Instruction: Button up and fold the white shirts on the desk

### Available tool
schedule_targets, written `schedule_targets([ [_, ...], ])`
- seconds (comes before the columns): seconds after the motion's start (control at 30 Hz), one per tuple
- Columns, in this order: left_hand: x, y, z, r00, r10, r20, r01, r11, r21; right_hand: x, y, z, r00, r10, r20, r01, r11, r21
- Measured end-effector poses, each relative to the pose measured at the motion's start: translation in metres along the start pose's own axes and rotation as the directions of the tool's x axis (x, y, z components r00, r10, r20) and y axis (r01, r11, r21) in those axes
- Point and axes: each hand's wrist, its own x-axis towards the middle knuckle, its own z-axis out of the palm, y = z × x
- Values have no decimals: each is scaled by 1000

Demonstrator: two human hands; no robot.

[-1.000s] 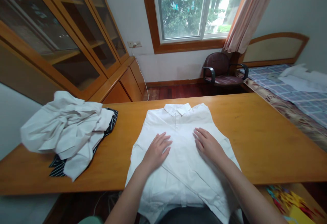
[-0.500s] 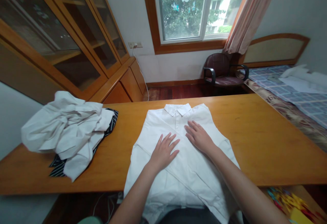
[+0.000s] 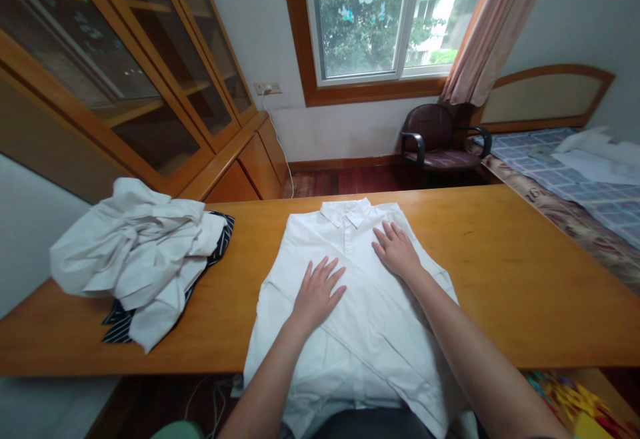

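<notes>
A white collared shirt (image 3: 350,332) lies spread on the wooden table (image 3: 525,272), its collar toward the far edge and its lower part hanging over the near edge. My left hand (image 3: 319,292) rests flat on the middle of the shirt, fingers spread. Higher up, near the shoulder on the right side, my right hand (image 3: 397,249) lies open on the cloth. Neither hand grips the fabric. The ends of the sleeves are hard to make out.
A heap of crumpled white cloth (image 3: 145,245) with a black striped piece (image 3: 120,325) lies on the table's left. Behind stand a glass-door cabinet (image 3: 165,92), an armchair (image 3: 440,139) and a bed (image 3: 575,179). Colourful items (image 3: 575,399) sit below the table's right front edge.
My right hand has slid up and to the right across the shirt, toward the shoulder. My left hand has shifted slightly left and up. The shirt stays spread out.
</notes>
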Motion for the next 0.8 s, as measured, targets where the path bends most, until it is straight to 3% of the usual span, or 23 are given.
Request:
schedule_targets([
  [0.23, -9, 6, -3, 999, -51, -12, 52, 998, 32, -11, -4, 1, 1000, -22, -22, 21, 1000, -17],
  [0.47, -19, 4, -9, 999, -43, 13, 43, 999, 12, -14, -16, -10, 995, -38, -89, 42, 998, 44],
  [0.67, 22, -8, -25, 997, -72, 10, 73, 991, -112, 19, -47, -12, 984, -110, -141, 136, 972, 192],
  [0.8, 68, -25, -18, 985, -150, -79, 128, 963, -238, 41, -62, -4, 984, -114, -137, 140, 970, 199],
])
